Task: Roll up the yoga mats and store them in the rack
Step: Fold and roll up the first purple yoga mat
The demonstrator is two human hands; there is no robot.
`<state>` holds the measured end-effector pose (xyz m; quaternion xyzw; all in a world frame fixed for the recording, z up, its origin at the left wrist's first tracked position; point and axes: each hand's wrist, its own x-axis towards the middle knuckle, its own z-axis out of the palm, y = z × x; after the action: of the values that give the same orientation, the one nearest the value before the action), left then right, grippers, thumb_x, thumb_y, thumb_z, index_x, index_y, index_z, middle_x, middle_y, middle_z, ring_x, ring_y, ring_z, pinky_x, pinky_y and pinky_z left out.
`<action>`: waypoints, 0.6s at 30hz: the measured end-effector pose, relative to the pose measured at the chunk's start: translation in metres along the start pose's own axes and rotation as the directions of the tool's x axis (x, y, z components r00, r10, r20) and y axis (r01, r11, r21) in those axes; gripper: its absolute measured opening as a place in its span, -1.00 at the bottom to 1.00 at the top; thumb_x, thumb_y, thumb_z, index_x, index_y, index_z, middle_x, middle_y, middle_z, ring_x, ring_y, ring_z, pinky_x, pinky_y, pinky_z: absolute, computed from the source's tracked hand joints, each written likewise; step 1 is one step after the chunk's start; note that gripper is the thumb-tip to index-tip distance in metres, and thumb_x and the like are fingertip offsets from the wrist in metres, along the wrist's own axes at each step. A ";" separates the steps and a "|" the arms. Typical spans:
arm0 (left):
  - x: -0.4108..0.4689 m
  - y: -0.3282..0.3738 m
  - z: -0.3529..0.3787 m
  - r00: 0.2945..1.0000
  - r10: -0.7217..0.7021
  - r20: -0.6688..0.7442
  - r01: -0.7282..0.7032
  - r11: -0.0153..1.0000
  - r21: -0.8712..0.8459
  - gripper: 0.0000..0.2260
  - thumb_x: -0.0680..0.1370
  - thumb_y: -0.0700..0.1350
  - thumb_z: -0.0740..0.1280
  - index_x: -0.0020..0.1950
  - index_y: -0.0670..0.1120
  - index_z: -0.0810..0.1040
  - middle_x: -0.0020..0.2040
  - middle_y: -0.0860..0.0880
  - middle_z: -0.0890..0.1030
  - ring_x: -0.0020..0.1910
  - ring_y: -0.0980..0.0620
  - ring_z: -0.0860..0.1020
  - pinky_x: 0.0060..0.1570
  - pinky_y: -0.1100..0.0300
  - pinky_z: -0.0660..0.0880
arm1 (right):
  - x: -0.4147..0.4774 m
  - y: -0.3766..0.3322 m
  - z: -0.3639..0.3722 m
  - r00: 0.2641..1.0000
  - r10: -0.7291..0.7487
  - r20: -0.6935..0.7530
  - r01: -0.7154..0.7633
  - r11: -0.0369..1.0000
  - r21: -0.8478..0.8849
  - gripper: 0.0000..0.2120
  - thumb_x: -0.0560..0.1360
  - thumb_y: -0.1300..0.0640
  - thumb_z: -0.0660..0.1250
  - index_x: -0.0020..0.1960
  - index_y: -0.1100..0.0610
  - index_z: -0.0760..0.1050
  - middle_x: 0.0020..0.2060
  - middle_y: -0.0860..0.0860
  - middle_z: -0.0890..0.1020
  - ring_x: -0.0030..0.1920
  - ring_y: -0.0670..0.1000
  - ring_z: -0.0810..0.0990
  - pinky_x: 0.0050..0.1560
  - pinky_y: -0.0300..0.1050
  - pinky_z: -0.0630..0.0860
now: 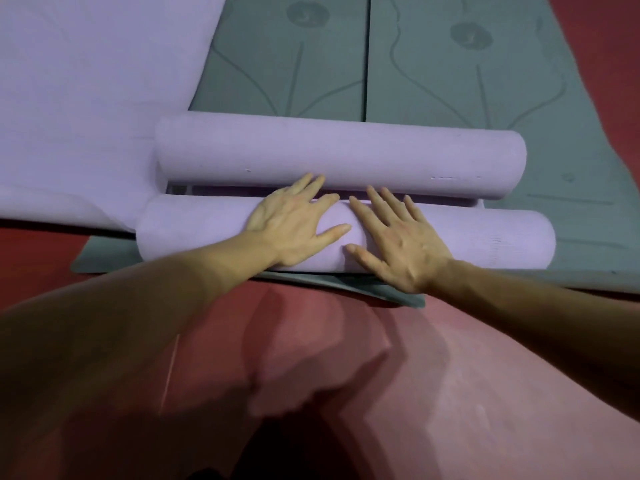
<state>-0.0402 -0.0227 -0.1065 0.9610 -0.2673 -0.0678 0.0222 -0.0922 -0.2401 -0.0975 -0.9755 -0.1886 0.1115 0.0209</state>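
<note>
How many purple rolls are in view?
2. The near roll lies under both flat hands, left hand and right hand; the far roll lies just beyond it. Others may sit out of frame.

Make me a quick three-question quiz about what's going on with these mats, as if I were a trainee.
1. True or false: the left hand and right hand both lie flat, fingers straight, on the nearer purple roll.
2. The flat mats beyond the farther purple roll are: A) grey-green, B) yellow, C) white.
3. Fill in: the number of purple rolls in view is ___.
Key: 1 true; 2 A; 3 two.
</note>
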 end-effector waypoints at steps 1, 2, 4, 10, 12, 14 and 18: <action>0.002 -0.001 0.001 1.000 -0.002 -0.002 0.002 1.000 0.010 -0.20 0.51 0.44 -0.22 0.61 0.07 0.24 0.66 -0.11 0.14 0.65 -0.08 0.05 0.55 -0.04 0.18 | 0.002 0.003 0.001 1.000 0.001 0.004 -0.001 1.000 -0.014 -0.19 0.55 -0.41 -0.27 0.69 -0.02 -0.04 0.67 0.14 0.05 0.67 0.16 -0.01 0.62 0.22 -0.07; 0.003 -0.002 0.001 1.000 -0.003 -0.002 0.003 1.000 0.014 -0.19 0.50 0.45 -0.23 0.62 0.07 0.23 0.66 -0.11 0.14 0.65 -0.09 0.05 0.56 -0.05 0.16 | 0.006 0.005 0.001 1.000 0.008 0.005 -0.008 1.000 -0.030 -0.19 0.55 -0.40 -0.28 0.69 -0.02 -0.04 0.67 0.13 0.06 0.67 0.16 0.01 0.62 0.22 -0.05; 0.007 -0.003 0.000 1.000 -0.007 -0.003 0.007 1.000 0.005 -0.22 0.54 0.44 -0.20 0.63 0.06 0.21 0.66 -0.10 0.13 0.65 -0.09 0.02 0.57 -0.07 0.11 | 0.015 0.008 -0.001 1.000 0.028 0.008 -0.028 0.999 -0.047 -0.18 0.54 -0.41 -0.30 0.69 -0.05 0.00 0.66 0.13 0.10 0.66 0.16 0.05 0.62 0.23 -0.01; 0.016 -0.003 -0.002 0.992 -0.116 -0.043 0.112 0.989 -0.096 -0.37 0.63 0.32 -0.07 0.65 0.06 0.17 0.67 -0.10 0.08 0.65 -0.08 0.01 0.59 -0.08 -0.03 | 0.049 0.020 -0.007 0.993 0.114 -0.013 -0.115 0.993 -0.035 -0.11 0.49 -0.47 -0.34 0.63 -0.03 0.17 0.61 0.09 0.24 0.62 0.19 0.13 0.55 0.26 0.16; 0.018 -0.001 -0.002 0.992 -0.124 -0.031 0.120 0.986 -0.112 -0.35 0.62 0.34 -0.08 0.64 0.07 0.17 0.67 -0.09 0.09 0.65 -0.08 0.03 0.60 -0.08 -0.03 | 0.058 0.023 -0.011 0.988 0.152 -0.005 -0.152 0.988 -0.020 -0.11 0.49 -0.49 -0.33 0.64 -0.05 0.16 0.63 0.11 0.20 0.64 0.20 0.08 0.57 0.27 0.10; 0.018 0.000 -0.001 0.994 -0.110 -0.020 0.109 0.991 -0.079 -0.27 0.56 0.41 -0.17 0.64 0.08 0.17 0.67 -0.08 0.11 0.65 -0.07 0.06 0.59 -0.10 -0.02 | 0.063 0.023 -0.012 0.982 0.188 0.011 -0.188 0.982 0.010 -0.15 0.52 -0.49 -0.27 0.65 -0.08 0.12 0.66 0.15 0.07 0.66 0.20 -0.02 0.61 0.25 0.01; 0.019 -0.004 0.001 0.996 -0.087 0.000 0.087 0.996 -0.005 -0.13 0.44 0.48 -0.29 0.65 0.12 0.10 0.66 -0.08 0.15 0.63 -0.09 0.11 0.57 -0.13 0.03 | 0.053 0.022 -0.009 0.981 0.184 -0.055 -0.182 0.983 0.033 -0.12 0.49 -0.48 -0.29 0.67 -0.06 0.07 0.67 0.19 -0.04 0.67 0.20 -0.08 0.63 0.22 -0.04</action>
<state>-0.0224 -0.0296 -0.1097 0.9717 -0.2248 -0.0694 0.0219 -0.0347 -0.2406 -0.1018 -0.9911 -0.0958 0.0872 0.0297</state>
